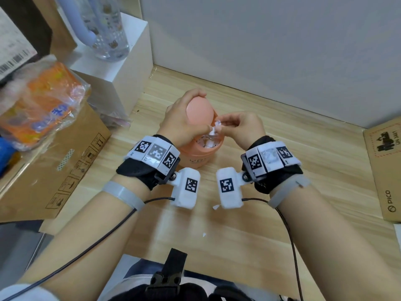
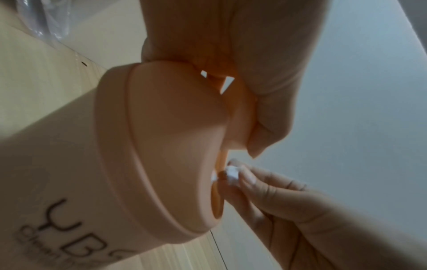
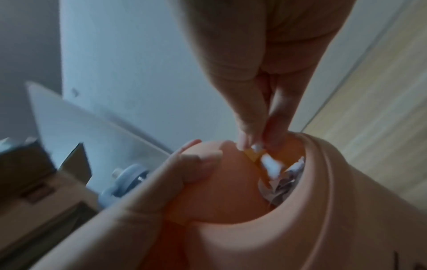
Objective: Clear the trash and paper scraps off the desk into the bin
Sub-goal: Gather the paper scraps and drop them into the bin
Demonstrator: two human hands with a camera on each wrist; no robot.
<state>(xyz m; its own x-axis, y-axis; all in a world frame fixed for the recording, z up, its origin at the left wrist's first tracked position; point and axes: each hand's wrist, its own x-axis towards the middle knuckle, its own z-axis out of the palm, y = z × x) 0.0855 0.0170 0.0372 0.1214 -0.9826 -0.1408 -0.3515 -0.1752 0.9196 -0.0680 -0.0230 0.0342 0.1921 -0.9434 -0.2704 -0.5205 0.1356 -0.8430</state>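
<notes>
The bin (image 1: 200,153) stands on the desk (image 1: 303,170) at the centre of the frame, between my two wrists. My left hand (image 1: 184,118) lies over its lid (image 1: 199,109) from the left; my right hand (image 1: 243,129) sits at its right, fingertips at the opening with a paper scrap (image 1: 213,129) pinched there. More scraps lie inside the bin. Lower in the frame, two small scraps (image 1: 216,207) lie on the desk, one below the other. At the left a cardboard box (image 1: 54,170) carries a plastic bag (image 1: 43,105). In the upper left, a bottle (image 1: 106,29) stands on a block (image 1: 121,68). Another box (image 1: 386,170) lies at the right edge.
</notes>
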